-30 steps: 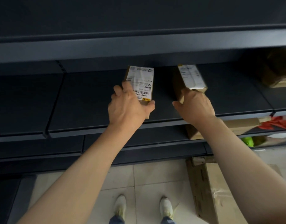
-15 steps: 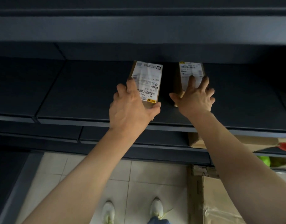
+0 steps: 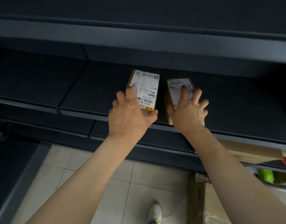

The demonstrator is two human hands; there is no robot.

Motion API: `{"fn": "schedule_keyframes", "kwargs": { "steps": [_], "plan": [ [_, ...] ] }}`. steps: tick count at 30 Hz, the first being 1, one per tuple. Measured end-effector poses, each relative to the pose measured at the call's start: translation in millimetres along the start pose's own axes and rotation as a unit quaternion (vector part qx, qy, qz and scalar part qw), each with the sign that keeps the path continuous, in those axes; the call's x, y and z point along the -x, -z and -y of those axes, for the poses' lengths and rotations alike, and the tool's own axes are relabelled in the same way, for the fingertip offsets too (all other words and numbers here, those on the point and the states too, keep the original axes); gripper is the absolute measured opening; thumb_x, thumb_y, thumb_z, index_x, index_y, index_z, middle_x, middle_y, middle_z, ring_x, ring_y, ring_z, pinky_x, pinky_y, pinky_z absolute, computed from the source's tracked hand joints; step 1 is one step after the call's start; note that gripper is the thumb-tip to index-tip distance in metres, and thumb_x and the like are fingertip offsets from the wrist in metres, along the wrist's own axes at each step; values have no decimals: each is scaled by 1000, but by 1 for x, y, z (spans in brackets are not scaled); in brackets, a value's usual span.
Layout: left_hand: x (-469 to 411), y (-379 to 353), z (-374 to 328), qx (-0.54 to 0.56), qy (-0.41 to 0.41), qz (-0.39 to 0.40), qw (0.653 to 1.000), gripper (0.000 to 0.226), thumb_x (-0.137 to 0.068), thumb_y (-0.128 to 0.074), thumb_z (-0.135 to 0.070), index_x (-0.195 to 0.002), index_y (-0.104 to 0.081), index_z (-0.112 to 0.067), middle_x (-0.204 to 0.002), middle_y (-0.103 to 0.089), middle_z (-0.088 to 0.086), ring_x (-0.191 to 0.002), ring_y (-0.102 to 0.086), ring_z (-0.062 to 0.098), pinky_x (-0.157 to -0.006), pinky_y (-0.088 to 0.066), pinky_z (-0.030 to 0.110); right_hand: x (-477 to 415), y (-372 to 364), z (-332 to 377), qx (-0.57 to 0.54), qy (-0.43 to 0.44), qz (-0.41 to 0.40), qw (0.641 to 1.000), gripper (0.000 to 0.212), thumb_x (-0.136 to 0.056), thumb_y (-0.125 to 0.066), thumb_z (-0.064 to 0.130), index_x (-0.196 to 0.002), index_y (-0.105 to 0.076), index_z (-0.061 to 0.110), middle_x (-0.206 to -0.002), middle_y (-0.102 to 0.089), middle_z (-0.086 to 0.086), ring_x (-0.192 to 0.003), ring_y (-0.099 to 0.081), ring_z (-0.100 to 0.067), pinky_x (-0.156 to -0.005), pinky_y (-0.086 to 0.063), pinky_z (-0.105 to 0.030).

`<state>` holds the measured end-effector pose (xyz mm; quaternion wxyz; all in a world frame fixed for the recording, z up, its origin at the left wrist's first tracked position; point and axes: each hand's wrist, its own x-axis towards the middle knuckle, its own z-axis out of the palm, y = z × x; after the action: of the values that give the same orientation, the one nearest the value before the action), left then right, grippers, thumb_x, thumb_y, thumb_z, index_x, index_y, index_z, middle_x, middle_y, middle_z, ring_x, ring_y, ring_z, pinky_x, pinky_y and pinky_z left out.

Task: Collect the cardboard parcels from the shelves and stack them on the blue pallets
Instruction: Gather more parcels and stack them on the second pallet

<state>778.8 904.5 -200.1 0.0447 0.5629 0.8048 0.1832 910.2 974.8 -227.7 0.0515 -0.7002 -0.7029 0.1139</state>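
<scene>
Both likely light, stiff; grip across cardboard sides. Fingers: left hand [image 3: 129,116] curls round left parcel [image 3: 145,85]; right hand [image 3: 190,114] spreads atop right parcel [image 3: 175,88].

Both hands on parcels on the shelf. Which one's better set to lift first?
Left. The left hand grips the left parcel, fingers on one side and thumb round the near corner. The right hand lies with fingers splayed over the right parcel, with no clear grip.
</scene>
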Motion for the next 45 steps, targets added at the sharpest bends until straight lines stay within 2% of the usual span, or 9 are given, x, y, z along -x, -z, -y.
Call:
{"fn": "schedule_keyframes", "kwargs": {
  "steps": [3,6,9,14,19,24,34,42,45],
  "plan": [
    [13,24,25,-9,25,-3,1000,88,-71,-63,-60,-133,-24,-11,-119,-41,12,-101,-48,28,-70,-45,36,37,7,32,-4,42,9,999,70,-90,-52,44,-146,-13,24,-144,-13,-14,-122,-29,-42,-94,-39,-50],
    [35,55,61,-37,43,-49,997,88,-68,-64,-60,-129,-31,-6,-114,-46,14,-96,-52,29,-63,-42,34,74,13,71,-2,63,19,998,71,-89,-53,45,-145,-13,27,-143,-12,-10,-122,-29,-39,-95,-38,-45],
    [59,92,102,-36,78,-69,994,85,-68,-65,-60,-127,-33,-8,-113,-46,12,-99,-52,30,-69,-43,36,116,18,115,-6,111,8,994,72,-89,-54,45,-145,-14,26,-144,-12,-10,-122,-29,-39,-95,-37,-45],
    [102,160,179,-47,117,-126,984,84,-71,-63,-59,-130,-29,-8,-114,-43,13,-98,-48,28,-66,-41,34,186,30,202,-30,197,-23,980,74,-88,-56,43,-146,-14,24,-145,-12,-11,-120,-31,-38,-95,-37,-46],
    [140,232,252,-66,166,-203,963,84,-71,-64,-58,-129,-30,-8,-114,-43,13,-100,-46,29,-68,-36,34,248,43,290,-96,299,-54,948,71,-88,-56,43,-145,-17,24,-146,-12,-8,-117,-31,-35,-94,-37,-44],
    [168,292,312,-90,221,-274,932,84,-71,-64,-56,-130,-29,-8,-116,-41,12,-102,-44,28,-73,-40,35,291,59,367,-164,387,-68,905,71,-89,-55,43,-146,-18,25,-147,-11,-6,-118,-29,-34,-95,-36,-43],
    [165,378,396,-155,327,-349,864,86,-71,-64,-56,-133,-25,-11,-121,-38,12,-109,-41,29,-82,-41,38,307,80,514,-231,521,-49,820,67,-90,-54,42,-144,-19,24,-147,-9,-6,-121,-27,-35,-98,-34,-44],
    [120,427,440,-210,371,-395,814,92,-68,-67,-53,-136,-21,-12,-126,-37,11,-113,-38,28,-89,-39,40,285,93,616,-262,587,-32,766,68,-89,-56,42,-144,-20,24,-147,-11,-7,-124,-27,-37,-101,-36,-47],
    [109,437,458,-233,376,-403,801,94,-67,-70,-49,-137,-21,-9,-127,-38,11,-113,-38,28,-91,-37,41,279,93,649,-277,593,-17,756,67,-90,-54,43,-144,-21,23,-146,-14,-7,-124,-28,-37,-101,-37,-48]
  ]
}}
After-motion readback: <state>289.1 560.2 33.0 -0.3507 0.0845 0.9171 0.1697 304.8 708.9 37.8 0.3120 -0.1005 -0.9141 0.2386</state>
